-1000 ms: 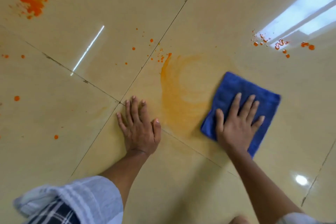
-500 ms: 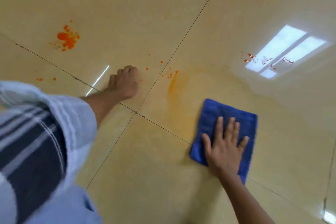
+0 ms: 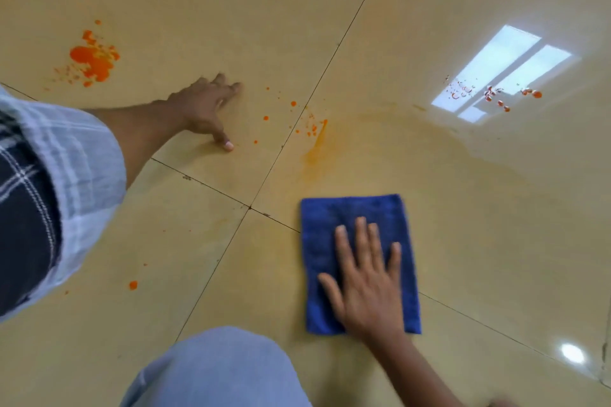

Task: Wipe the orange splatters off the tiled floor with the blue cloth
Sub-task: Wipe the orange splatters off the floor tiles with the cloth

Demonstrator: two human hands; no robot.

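The right hand (image 3: 367,281) presses flat, fingers straight, on the blue cloth (image 3: 355,231) spread on the tiled floor (image 3: 496,225). The left hand (image 3: 206,109), released, braces on the floor ahead and leftward; orange splatters (image 3: 94,59) lie beyond both hands.

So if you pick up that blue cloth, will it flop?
Probably. The folded blue terry cloth lies flat and soft under the right hand, so it would likely droop. It should slide easily on the glossy beige tiled floor, and looks light.
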